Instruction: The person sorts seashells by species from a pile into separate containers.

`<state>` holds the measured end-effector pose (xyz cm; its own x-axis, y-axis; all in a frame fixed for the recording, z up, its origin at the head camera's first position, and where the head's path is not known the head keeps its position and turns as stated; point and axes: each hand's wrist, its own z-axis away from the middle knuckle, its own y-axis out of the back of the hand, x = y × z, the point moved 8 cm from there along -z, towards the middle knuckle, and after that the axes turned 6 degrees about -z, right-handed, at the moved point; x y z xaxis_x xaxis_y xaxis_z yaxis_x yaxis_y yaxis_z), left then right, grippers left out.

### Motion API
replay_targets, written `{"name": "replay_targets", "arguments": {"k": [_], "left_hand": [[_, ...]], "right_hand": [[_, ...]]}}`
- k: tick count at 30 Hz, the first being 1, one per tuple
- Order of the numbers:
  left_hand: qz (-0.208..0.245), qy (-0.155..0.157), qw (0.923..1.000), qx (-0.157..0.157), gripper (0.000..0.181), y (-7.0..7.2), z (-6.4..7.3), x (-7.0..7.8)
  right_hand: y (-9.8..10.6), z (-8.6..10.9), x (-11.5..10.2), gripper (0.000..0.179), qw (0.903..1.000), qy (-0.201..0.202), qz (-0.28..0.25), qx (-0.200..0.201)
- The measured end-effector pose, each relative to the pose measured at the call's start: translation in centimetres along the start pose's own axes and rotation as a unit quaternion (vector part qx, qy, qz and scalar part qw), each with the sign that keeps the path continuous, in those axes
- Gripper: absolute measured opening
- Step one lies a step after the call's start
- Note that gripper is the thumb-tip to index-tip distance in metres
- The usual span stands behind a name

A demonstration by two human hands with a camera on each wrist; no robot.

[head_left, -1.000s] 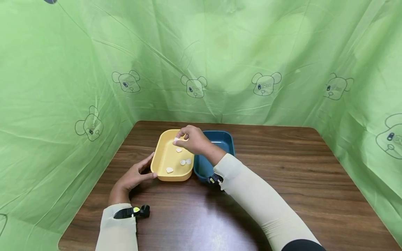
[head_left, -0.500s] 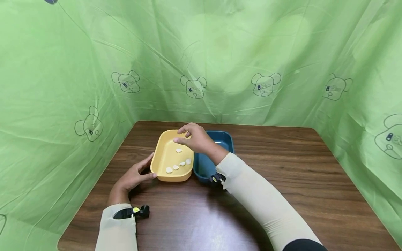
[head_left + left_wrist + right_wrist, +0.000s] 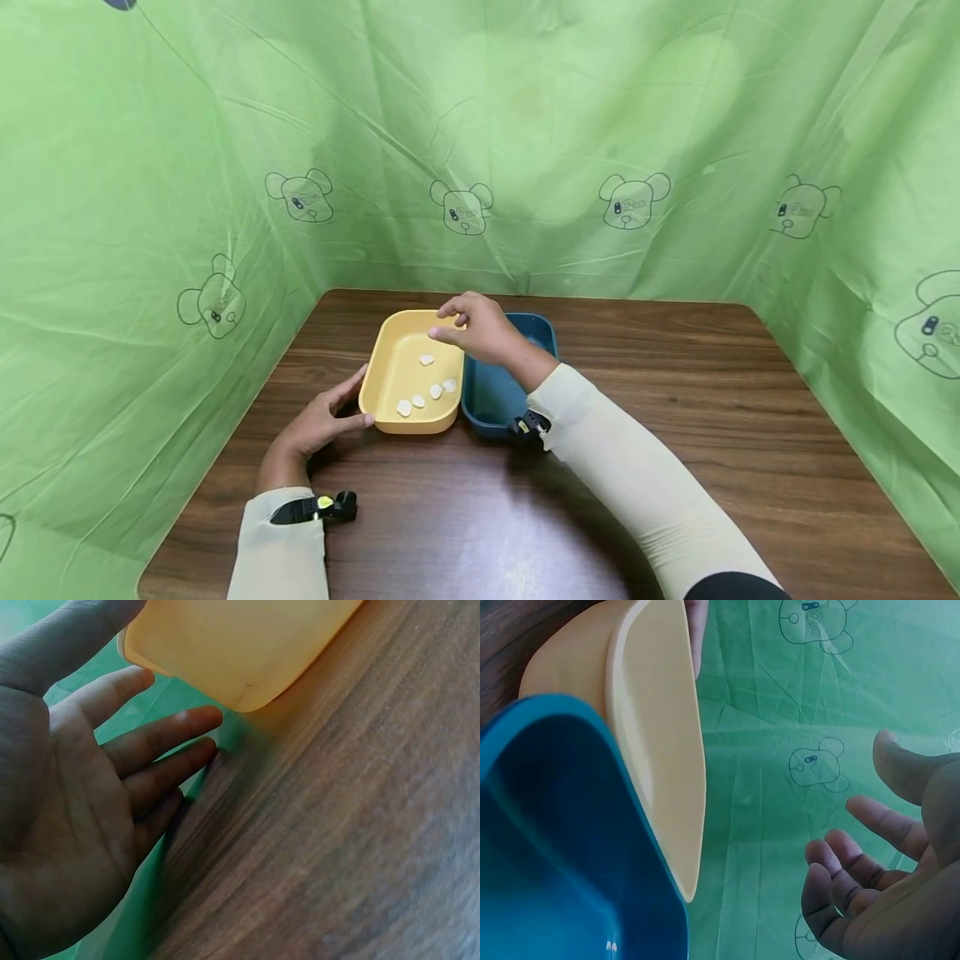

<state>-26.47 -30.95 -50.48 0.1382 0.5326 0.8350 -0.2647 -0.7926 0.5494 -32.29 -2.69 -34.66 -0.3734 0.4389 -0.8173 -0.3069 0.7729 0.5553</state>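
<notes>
In the head view a yellow container (image 3: pixel 393 367) stands on the table with several small white pieces (image 3: pixel 427 360) lying on its bottom, most of them towards the near side. My left hand (image 3: pixel 318 423) touches its near left corner, thumb at the front and fingers along the left wall; in the left wrist view the fingers (image 3: pixel 161 739) look nearly straight. Above the gap between the yellow container and a blue container (image 3: pixel 495 400) hovers my right hand (image 3: pixel 483 333). Its thumb and fingers are apart with nothing between them, as the right wrist view also shows.
The blue container sits directly against the right side of the yellow one, partly hidden under my right forearm. A brown wooden table (image 3: pixel 675 400) extends to the right and front. Green cloth (image 3: pixel 540 125) with printed bear heads hangs around its back and sides.
My right hand has let go of a small white piece, which now lies among the others in the yellow container. The hand has then drifted right. My left hand has kept its place.
</notes>
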Motion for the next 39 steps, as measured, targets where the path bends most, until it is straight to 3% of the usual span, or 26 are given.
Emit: {"name": "replay_targets", "arguments": {"k": [16, 31, 39], "left_hand": [[-0.008, -0.006, 0.9999, 0.003, 0.097, 0.1, 0.1, 0.2], [-0.007, -0.012, 0.9999, 0.0, 0.094, 0.0, -0.1, 0.1], [-0.006, -0.014, 0.9999, 0.001, 0.094, 0.0, 0.0, 0.2]], "right_hand": [[3.9, 2.2, 2.7, 0.035, 0.999, -0.008, 0.005, 0.043], [7.3, 4.8, 5.5, 0.033, 0.998, -0.023, 0.005, 0.059], [9.2, 6.5, 7.3, 0.032, 0.9966, -0.024, -0.017, 0.076]]}}
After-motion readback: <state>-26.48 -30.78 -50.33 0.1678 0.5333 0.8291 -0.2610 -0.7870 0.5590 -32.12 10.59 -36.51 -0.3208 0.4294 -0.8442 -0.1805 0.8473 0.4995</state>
